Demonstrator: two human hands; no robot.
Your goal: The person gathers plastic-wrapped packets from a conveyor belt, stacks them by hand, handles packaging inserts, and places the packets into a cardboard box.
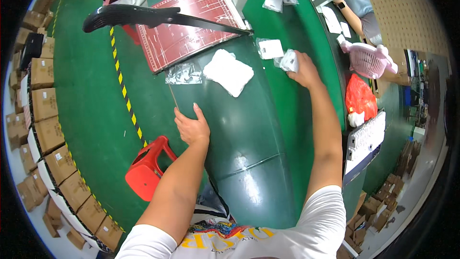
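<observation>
My right hand (304, 70) is closed on a small white packet (289, 61) in clear plastic, over the bright green belt (293, 110). Just left of it another white packet (271, 49) lies on the belt, and two more clear-wrapped packets (274, 1) rest farther up. My left hand (192, 125) holds nothing; its thumb and fingers are apart at the left edge of the dark green table (230, 129). Beyond that hand lie flat clear plastic bags (184, 74) and a pile of thin white pieces (228, 72), whose kind I cannot make out.
A red guillotine paper cutter (191, 24) with a black handle (129, 17) occupies the table's far end. At left stands a red stool (146, 175). On the right are a pink basket (366, 61), a red plastic bag (360, 98) and a clipboard (366, 139). Two other people work beyond.
</observation>
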